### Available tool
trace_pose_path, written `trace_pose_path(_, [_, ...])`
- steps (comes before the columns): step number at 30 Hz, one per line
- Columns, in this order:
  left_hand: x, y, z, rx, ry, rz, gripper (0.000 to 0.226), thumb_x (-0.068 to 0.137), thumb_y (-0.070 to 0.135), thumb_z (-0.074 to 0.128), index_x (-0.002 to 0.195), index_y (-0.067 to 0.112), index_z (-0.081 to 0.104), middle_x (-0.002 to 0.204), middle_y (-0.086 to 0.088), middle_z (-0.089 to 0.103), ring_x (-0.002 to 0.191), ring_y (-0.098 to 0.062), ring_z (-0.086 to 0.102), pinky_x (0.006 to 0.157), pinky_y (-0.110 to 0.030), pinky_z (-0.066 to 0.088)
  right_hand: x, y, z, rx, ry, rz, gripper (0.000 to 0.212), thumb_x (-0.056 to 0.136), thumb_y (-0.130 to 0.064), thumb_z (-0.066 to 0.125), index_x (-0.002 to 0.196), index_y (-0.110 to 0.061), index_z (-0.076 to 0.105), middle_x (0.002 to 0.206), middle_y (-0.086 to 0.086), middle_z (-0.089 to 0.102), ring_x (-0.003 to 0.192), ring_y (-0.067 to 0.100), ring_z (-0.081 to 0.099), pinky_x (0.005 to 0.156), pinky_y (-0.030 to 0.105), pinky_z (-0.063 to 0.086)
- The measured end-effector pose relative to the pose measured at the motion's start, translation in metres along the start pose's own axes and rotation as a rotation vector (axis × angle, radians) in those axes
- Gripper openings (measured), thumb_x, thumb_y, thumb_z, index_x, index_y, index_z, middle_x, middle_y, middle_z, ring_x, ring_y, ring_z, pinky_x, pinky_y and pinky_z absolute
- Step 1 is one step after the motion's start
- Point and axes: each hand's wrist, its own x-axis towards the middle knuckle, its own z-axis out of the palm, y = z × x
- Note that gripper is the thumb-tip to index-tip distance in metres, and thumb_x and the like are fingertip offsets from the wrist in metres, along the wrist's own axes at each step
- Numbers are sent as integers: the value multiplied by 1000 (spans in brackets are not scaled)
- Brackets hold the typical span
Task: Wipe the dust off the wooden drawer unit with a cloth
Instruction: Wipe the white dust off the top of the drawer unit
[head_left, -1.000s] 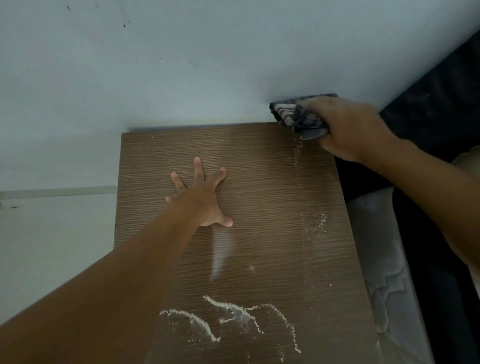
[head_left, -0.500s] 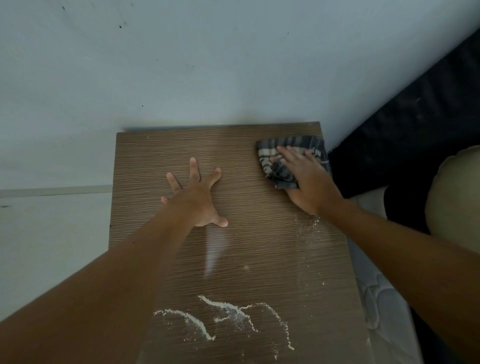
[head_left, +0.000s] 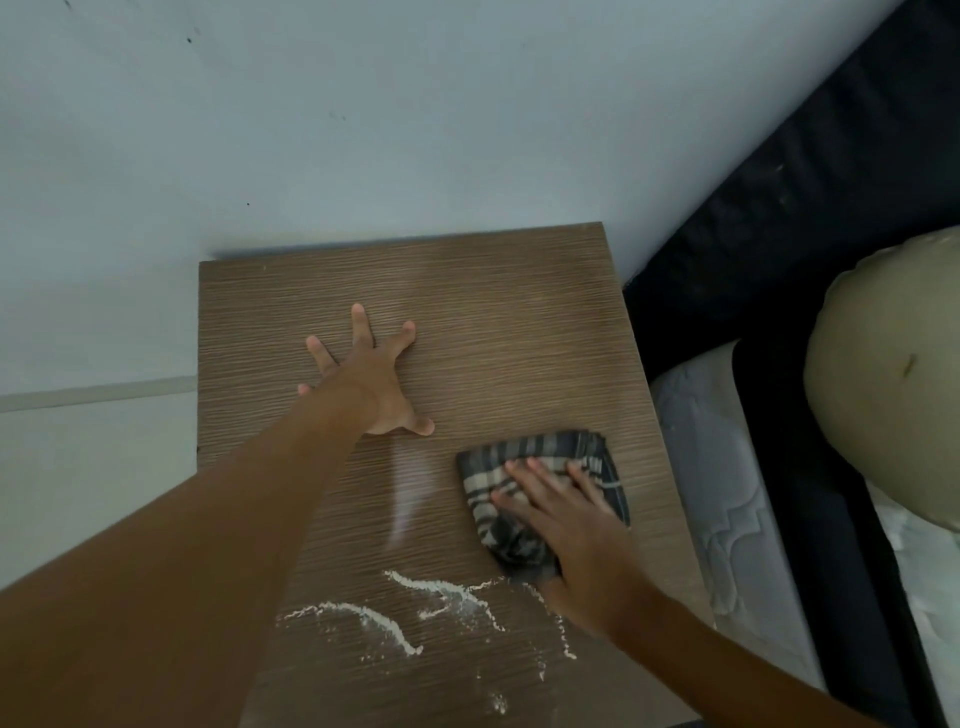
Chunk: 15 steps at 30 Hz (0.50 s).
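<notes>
The brown wood-grain top of the drawer unit (head_left: 509, 332) fills the middle of the view, set against a pale wall. My left hand (head_left: 371, 379) lies flat on it with fingers spread, holding nothing. My right hand (head_left: 571, 530) presses a folded grey checked cloth (head_left: 545, 457) flat onto the top near its right edge. White lines and specks of dust (head_left: 441, 597) lie on the near part of the top, just in front of the cloth.
The pale wall (head_left: 363, 130) runs behind the unit. A dark bed frame (head_left: 779, 234), a white quilted mattress (head_left: 727, 493) and a beige pillow (head_left: 883, 374) stand close on the right. Pale floor (head_left: 93, 467) lies to the left.
My right hand has dragged the cloth from the far right corner towards me along the right side. The specks that lay there are gone. My left hand has stayed put.
</notes>
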Motion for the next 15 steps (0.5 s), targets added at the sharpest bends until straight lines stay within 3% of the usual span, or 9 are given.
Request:
trace_pose_path(4, [2,-1,-1,-24,-10,10,120,67,39,86,150,51,-1,155,7,-37,139,-47,-30,110,-72,9,-19,-14,-6,149,-53,-39,78,68,-29,42,144,-37,31,156,-13,22,147,4,13,121,35,4])
trace_pose_path(6, [3,-3,-1,-34,-7,17,120,67,39,86,150,50,0,155,7,-37,138,-47,-31,111,-71,8,-19,-16,-25,283,2,4,73,71,-23,54,141,-38,38,148,-15,39,137,-3,30,115,30,28])
trace_pose_path(8, [4,-4,0,-30,-1,20,120,67,39,86,150,49,1,156,6,-36,138,-47,-31,111,-70,8,-11,-16,-52,408,34,60,67,75,-18,64,135,-42,47,133,-14,58,119,-4,50,96,20,48])
trace_pose_path(11, [5,-4,2,-21,9,18,120,66,40,86,150,50,1,156,6,-36,138,-47,-31,111,-71,9,6,-6,-108,448,-30,89,68,81,-6,66,118,-60,49,109,-23,62,104,-4,58,84,21,52])
trace_pose_path(15, [5,-3,1,-16,1,1,121,66,41,86,149,51,-2,155,7,-37,139,-47,-31,111,-71,11,42,14,-177,304,44,94,56,86,-4,63,130,-37,51,112,-18,60,102,3,58,89,28,48])
